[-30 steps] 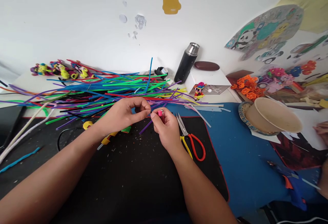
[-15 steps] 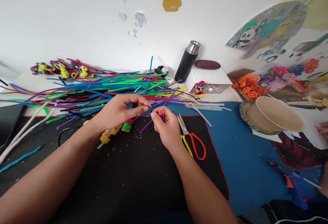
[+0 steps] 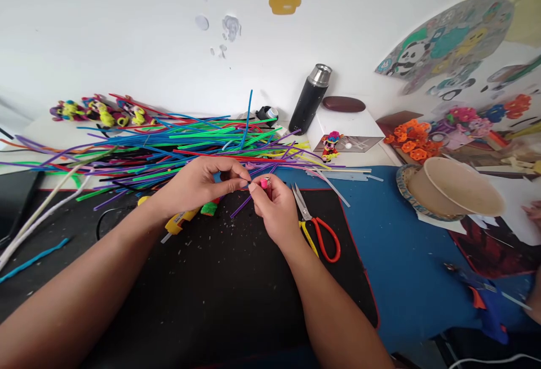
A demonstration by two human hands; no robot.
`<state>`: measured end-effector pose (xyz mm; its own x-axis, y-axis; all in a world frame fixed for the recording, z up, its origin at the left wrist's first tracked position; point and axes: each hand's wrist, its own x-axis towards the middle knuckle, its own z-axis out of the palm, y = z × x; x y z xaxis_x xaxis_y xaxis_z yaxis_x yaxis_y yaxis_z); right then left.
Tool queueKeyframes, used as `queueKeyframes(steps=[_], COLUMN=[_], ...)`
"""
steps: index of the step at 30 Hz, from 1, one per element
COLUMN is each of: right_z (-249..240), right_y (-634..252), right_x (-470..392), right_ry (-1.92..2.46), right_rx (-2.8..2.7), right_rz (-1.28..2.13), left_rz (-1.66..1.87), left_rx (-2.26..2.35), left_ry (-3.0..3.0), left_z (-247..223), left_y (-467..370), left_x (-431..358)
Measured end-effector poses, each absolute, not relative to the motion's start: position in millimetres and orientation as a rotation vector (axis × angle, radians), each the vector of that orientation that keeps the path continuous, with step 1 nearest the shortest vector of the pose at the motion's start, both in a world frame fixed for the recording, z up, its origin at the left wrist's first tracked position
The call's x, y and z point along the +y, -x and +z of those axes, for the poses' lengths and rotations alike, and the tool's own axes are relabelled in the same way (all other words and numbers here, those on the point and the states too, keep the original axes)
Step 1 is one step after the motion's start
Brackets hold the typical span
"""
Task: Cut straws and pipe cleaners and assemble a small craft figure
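Note:
Over the black mat [image 3: 236, 279], my two hands meet fingertip to fingertip. My left hand [image 3: 203, 186] is closed in a pinch, thumb against forefinger, at a tiny dark bit too small to name. Curled fingers of my right hand [image 3: 276, 211] hold a small pink piece [image 3: 265, 183]; the thumb touches the dark bit. Below my left hand lie a yellow glue gun [image 3: 181, 222] and a fuzzy green and red piece [image 3: 209, 208], both partly covered by the hand. Scissors [image 3: 319, 232] with red and yellow handles rest right of my right hand.
Behind my hands spreads a pile of coloured pipe cleaners [image 3: 203, 139]. A black thermos [image 3: 310, 98], white box [image 3: 359, 127] and small fuzzy doll [image 3: 331, 146] stand beyond. Rightward are a beige bowl [image 3: 460, 189], a blue glue gun [image 3: 488, 301] and another person's hand [image 3: 533, 209].
My left hand has moved slightly right and its pinched fingertips now meet those of my right hand. It covers more of the green and red piece. My right hand has barely moved.

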<state>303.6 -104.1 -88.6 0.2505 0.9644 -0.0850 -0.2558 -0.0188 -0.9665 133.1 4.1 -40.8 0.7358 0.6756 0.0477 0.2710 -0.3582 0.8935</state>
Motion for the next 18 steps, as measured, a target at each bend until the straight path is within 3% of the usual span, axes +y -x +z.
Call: queueKeyframes(steps=[18], right_z=[-91.8], right_y=[-304.5], right_x=[-104.9], right_ry=[1.212], right_rx=[-0.845], right_rz=[1.139], left_rz=[0.482], left_rx=[0.702], left_ry=[-2.034], left_z=[-36.5], left_y=[-134.5], left_x=[3.0])
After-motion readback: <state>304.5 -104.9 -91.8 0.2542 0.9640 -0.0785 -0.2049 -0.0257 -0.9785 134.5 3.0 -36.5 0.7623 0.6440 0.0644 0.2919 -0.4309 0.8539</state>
